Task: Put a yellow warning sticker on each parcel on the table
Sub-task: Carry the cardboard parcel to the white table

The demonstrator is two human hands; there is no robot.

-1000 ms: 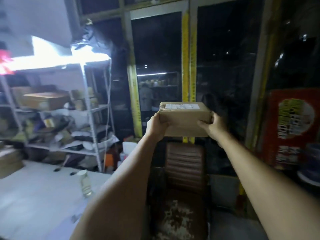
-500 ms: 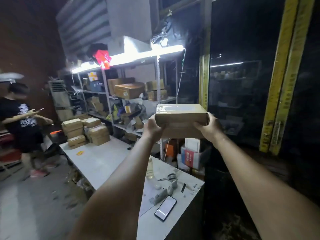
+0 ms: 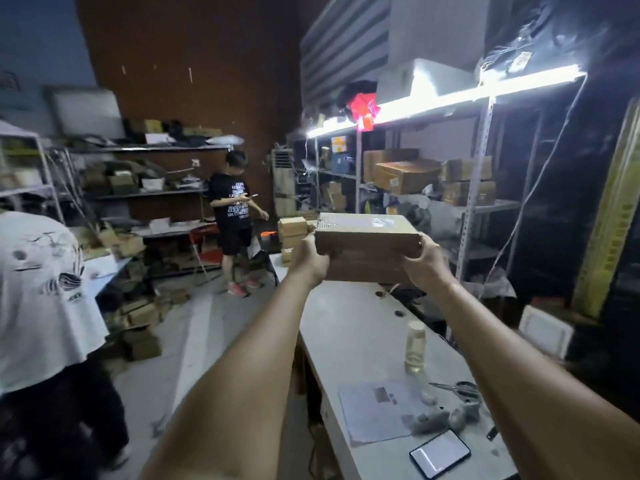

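Observation:
I carry a brown cardboard parcel [image 3: 367,245] at arm's length, above the far part of the white table [image 3: 349,337]. My left hand [image 3: 310,261] grips its left end and my right hand [image 3: 424,263] grips its right end. A white label lies on the parcel's top. Behind it, a stack of small brown parcels [image 3: 292,232] stands at the table's far end. No yellow sticker shows in view.
On the near table lie a clear bottle [image 3: 415,351], paper sheet [image 3: 375,410], scissors [image 3: 457,389] and a phone [image 3: 440,453]. Shelves of boxes [image 3: 408,174] line the right. A person in white [image 3: 41,299] stands close left, another in black [image 3: 232,216] farther back; boxes litter the floor.
My view has swung left from the dark window to the room and table. The parcel stays held out between both hands. Two people have come into view.

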